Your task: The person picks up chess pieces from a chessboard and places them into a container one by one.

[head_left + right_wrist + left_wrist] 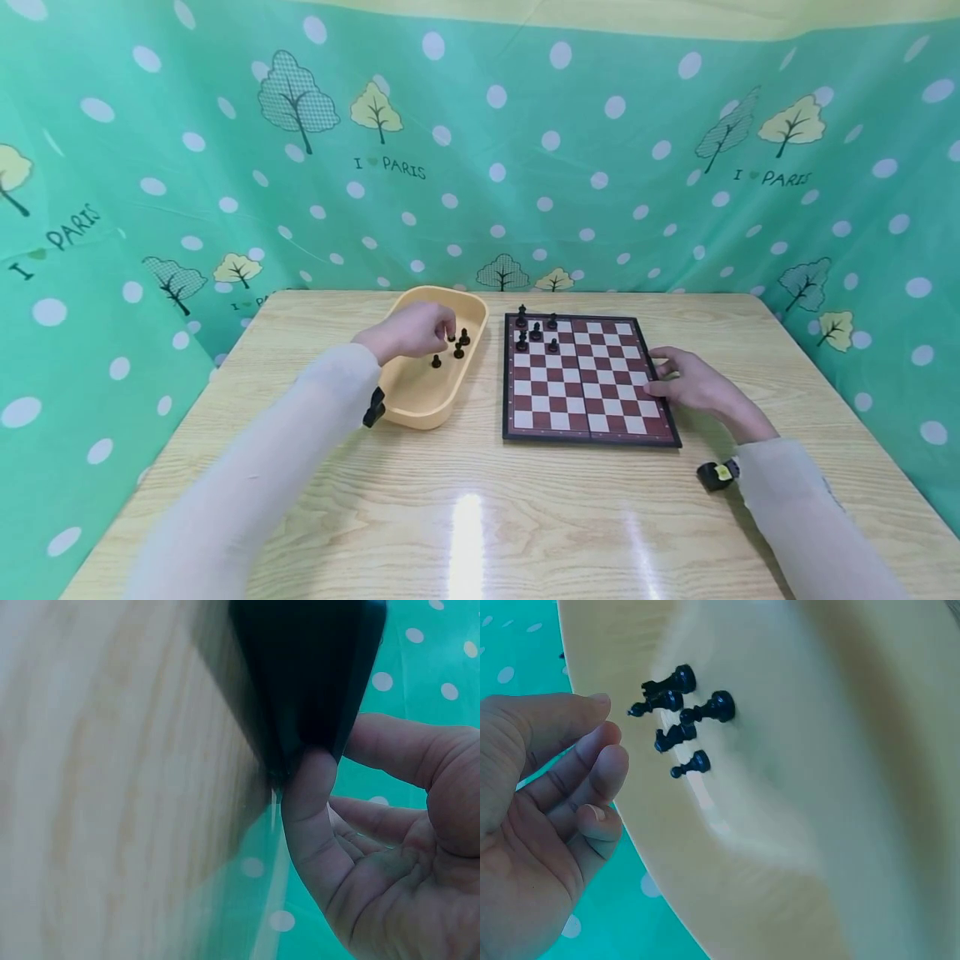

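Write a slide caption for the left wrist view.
Left hand beside five black chess pieces standing in a beige tray.

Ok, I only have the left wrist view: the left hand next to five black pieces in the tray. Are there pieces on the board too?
Observer: Yes. In the head view, five black chess pieces stand on the far left part of the chessboard.
Operator: Good. And the right hand, is it touching anything?
Observer: Yes, the right wrist view shows it touching the chessboard's edge; the head view places that on the right side.
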Motion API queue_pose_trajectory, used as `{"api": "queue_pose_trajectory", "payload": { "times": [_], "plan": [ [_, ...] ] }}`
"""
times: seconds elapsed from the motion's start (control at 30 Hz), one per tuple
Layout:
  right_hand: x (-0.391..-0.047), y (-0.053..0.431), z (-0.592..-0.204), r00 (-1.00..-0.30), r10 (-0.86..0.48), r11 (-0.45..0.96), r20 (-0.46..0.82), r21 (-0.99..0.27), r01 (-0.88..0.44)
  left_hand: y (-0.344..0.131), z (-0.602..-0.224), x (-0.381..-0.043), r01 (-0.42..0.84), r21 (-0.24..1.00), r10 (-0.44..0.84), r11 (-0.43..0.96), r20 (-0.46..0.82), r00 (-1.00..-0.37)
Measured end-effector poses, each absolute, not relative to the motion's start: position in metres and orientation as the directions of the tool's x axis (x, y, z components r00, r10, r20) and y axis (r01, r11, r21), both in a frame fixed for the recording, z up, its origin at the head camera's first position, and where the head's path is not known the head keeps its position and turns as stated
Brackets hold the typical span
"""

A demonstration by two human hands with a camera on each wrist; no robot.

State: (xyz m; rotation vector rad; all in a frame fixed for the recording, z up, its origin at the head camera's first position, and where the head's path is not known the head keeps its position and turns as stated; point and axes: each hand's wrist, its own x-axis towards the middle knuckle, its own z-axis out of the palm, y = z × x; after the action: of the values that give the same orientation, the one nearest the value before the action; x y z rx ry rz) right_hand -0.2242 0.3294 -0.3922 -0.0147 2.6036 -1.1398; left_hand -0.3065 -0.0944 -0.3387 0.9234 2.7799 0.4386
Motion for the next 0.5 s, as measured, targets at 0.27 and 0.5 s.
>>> {"api": "queue_pose_trajectory", "payload": {
  "times": [0.27,0.5],
  "plan": [
    [-0.225,0.331,-0.393,-0.957,-0.118,0.695,-0.265,-0.710,0.111,-0.084,-0.335,-0.306,0.580,0.312,0.625,0.753,-0.064,-0.778],
    [-0.225,0.330,-0.392,-0.958,-0.128,0.691,-0.258,-0.715,0.101,-0.074,-0.330,-0.305,0.583,0.287,0.626,0.760,-0.084,-0.775]
  ]
}}
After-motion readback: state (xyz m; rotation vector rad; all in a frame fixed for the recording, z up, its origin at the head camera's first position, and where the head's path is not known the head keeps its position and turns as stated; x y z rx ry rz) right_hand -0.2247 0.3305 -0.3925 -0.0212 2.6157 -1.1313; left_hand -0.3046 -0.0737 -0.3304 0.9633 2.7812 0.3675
